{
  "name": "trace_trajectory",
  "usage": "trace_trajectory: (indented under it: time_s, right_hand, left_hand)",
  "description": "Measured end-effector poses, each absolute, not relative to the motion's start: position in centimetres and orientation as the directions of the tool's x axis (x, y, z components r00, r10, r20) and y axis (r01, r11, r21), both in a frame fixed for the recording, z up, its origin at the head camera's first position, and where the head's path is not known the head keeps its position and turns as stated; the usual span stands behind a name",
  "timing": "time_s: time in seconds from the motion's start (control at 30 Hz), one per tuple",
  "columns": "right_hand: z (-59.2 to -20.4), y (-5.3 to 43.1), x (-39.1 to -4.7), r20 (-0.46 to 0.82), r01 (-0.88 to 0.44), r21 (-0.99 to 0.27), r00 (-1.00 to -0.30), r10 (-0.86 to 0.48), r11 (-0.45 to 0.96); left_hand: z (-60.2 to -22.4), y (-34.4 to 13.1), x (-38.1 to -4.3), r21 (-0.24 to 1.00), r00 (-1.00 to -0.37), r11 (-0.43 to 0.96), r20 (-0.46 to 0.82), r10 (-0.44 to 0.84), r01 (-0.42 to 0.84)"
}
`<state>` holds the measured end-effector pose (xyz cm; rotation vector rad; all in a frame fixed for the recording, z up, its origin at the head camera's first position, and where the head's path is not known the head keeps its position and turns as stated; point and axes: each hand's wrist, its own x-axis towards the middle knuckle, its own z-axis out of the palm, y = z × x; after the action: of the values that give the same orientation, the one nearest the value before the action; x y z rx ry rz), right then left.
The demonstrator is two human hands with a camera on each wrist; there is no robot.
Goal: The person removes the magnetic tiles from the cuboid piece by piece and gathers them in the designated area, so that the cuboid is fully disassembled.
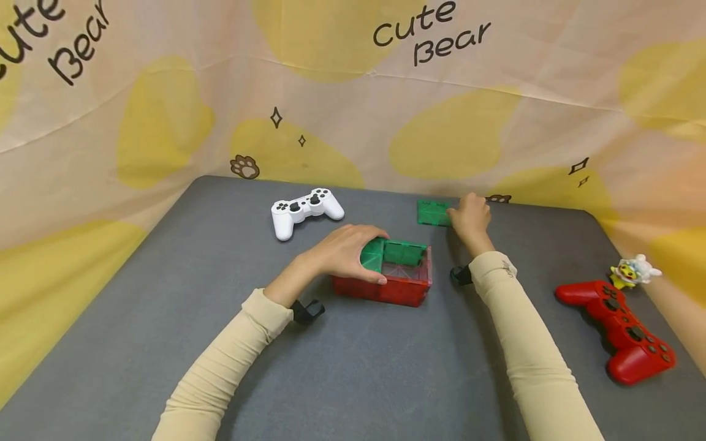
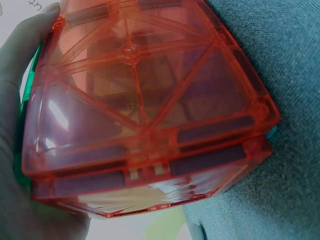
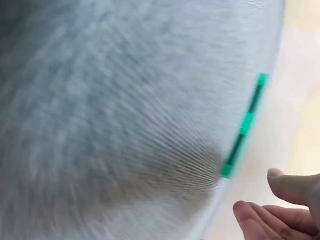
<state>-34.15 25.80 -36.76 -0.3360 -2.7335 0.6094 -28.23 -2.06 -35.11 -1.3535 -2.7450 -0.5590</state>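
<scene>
My left hand (image 1: 344, 251) grips a small box of red magnetic tiles (image 1: 380, 291), thumb along its front and fingers over the far side. A green tile (image 1: 372, 255) covers the left part of its top, partly hidden under that hand. Another green tile (image 1: 404, 253) stands at the back of the open right part. The left wrist view shows a red end wall (image 2: 145, 85) close up. At the far side of the table, my right hand (image 1: 472, 222) reaches to a loose green tile (image 1: 432, 212). In the right wrist view its thumb and fingers (image 3: 280, 222) are parted, just short of the tile.
A white game controller (image 1: 306, 211) lies behind the left hand. On the right are a red game controller (image 1: 618, 331) and a small yellow and white figurine (image 1: 631, 272). A patterned cloth (image 1: 331, 73) hangs behind the grey table (image 1: 358, 380).
</scene>
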Motion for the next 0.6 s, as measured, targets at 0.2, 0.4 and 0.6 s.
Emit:
trace_trajectory:
  time_s: [0.2,0.4,0.6]
  right_hand:
    - [-34.1,25.4,-31.3,0.227,0.000,-0.588,-0.960,0.165,0.809]
    - [-32.6,24.5,-26.6,0.077,-0.041,-0.694,-0.997,0.018,0.719]
    - [-33.0,23.9,-22.3,0.006,-0.033,-0.838,-0.999,-0.050,0.544]
  left_hand:
    - [-34.9,-2.3,-28.3,0.312,-0.627,0.560,0.185,0.757,0.768]
    - [-34.9,-2.3,-28.3,0.320,-0.622,0.552,0.187,0.760,0.770]
    - [-35.1,-2.1,-28.2,0.319,-0.611,0.540,0.191,0.768,0.779]
